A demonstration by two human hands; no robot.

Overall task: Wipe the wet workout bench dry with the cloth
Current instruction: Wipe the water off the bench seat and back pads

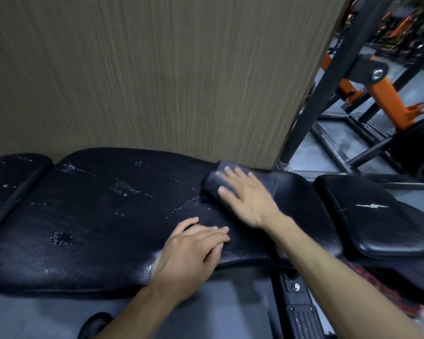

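The right hand (245,194) lies flat with fingers spread on the cloth (214,182), near the far edge of the bench (96,241); the left hand (191,248) rests flat and empty at the near edge. The small folded cloth may soak through and just smear the droplets (123,188) leftward

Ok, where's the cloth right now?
In the head view the cloth lies flat under the right hand, on the right part of the main bench pad, near its far edge by the wood-grain wall.
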